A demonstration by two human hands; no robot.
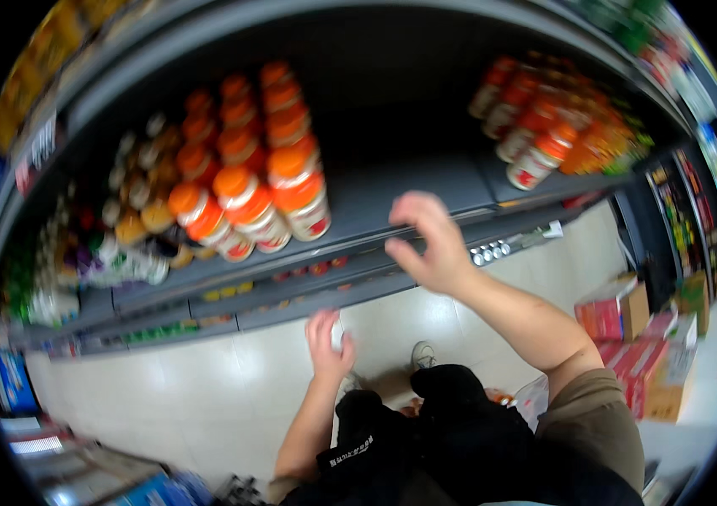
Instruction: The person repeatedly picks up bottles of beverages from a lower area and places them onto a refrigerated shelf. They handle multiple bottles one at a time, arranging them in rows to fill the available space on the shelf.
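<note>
My right hand (pixel 437 243) is in front of the shelf edge, thumb and fingers apart, with nothing between them. Lower and to its left, my left hand (pixel 328 345) hangs over the tiled floor, fingers spread and empty, slightly blurred. On the dark shelf (pixel 390 183) stand rows of white bottles with orange caps and orange necks; the nearest is a front bottle (pixel 299 196). More orange-capped bottles (pixel 539 158) stand at the shelf's right, beside orange packs (pixel 596 148). Neither hand touches a bottle.
Other bottles (pixel 140 215) fill the shelf's left part. Lower shelves hold cans (pixel 490 253) and more goods. Cardboard cartons (pixel 640 367) are stacked on the floor at right, and a clear plastic bag (pixel 532 398) lies by my legs. A blue box (pixel 15 381) stands at far left.
</note>
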